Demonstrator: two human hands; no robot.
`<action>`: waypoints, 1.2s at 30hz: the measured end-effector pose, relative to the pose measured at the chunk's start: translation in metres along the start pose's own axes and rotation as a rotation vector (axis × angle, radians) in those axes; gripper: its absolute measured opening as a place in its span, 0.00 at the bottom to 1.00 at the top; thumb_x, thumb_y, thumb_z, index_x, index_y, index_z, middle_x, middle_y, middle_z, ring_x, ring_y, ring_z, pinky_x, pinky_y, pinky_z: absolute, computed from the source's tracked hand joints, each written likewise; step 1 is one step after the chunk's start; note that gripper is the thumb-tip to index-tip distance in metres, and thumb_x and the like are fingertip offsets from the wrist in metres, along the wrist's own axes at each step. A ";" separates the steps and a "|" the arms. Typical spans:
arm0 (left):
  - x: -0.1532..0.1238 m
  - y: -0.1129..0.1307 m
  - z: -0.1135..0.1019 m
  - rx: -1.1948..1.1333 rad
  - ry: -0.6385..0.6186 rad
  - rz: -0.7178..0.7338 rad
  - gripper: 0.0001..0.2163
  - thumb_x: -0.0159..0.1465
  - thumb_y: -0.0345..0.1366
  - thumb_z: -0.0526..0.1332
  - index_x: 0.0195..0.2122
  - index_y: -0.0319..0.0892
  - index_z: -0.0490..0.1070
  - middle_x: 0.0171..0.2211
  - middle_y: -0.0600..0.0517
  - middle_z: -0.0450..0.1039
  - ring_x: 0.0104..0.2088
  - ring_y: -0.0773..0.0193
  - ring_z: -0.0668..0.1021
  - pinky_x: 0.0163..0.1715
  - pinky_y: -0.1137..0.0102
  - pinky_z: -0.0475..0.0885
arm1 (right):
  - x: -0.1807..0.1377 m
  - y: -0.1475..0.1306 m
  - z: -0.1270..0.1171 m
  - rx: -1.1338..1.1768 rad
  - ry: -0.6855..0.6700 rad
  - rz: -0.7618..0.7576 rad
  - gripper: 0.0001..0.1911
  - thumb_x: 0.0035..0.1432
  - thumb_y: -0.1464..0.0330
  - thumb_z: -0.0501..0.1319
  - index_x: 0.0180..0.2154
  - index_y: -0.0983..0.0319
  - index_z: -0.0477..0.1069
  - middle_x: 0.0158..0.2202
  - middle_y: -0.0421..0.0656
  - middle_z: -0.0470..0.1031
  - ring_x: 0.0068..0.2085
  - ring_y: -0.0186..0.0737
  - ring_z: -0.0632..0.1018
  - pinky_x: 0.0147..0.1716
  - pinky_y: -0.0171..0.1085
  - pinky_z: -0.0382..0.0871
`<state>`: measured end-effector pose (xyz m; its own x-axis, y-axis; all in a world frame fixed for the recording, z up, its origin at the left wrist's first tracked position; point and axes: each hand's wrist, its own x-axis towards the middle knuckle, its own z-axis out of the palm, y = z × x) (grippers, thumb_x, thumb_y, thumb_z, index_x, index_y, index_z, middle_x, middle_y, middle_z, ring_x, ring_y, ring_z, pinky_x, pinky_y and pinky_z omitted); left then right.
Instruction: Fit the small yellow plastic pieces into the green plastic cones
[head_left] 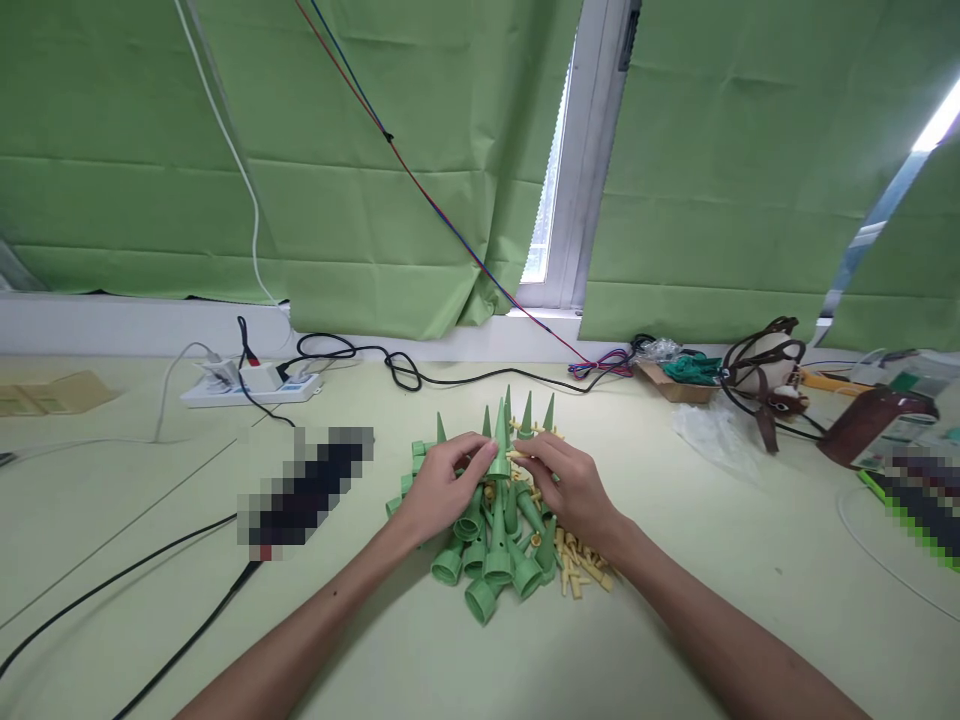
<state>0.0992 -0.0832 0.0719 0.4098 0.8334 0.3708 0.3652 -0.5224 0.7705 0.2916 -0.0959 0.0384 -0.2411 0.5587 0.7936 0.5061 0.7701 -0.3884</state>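
My left hand is closed around a green plastic cone, which it holds upright with the tip up. Close on its right, my right hand pinches a small yellow plastic peg against the side of the cone. Whether the peg sits in a hole there I cannot tell. Under and around both hands lies a pile of green cones, several on their sides and several standing at the back. Loose yellow pegs are heaped beside my right wrist. My fingers hide part of the pile.
At the back left is a white power strip with plugs. A black cable runs along the wall. A blurred dark object lies left of the pile. Farther right are a cardboard box, a plastic bag and a dark red bottle.
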 end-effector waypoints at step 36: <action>0.002 -0.005 -0.006 0.311 0.219 0.241 0.16 0.71 0.37 0.52 0.27 0.41 0.70 0.27 0.52 0.71 0.34 0.63 0.70 0.38 0.67 0.65 | 0.002 -0.005 0.001 -0.037 0.057 0.029 0.06 0.67 0.72 0.55 0.41 0.61 0.70 0.34 0.44 0.75 0.33 0.37 0.74 0.32 0.36 0.68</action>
<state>0.0931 -0.0784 0.0720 0.3400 0.6821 0.6474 0.5285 -0.7080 0.4684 0.2878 -0.0984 0.0418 -0.1782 0.5615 0.8081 0.5425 0.7412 -0.3954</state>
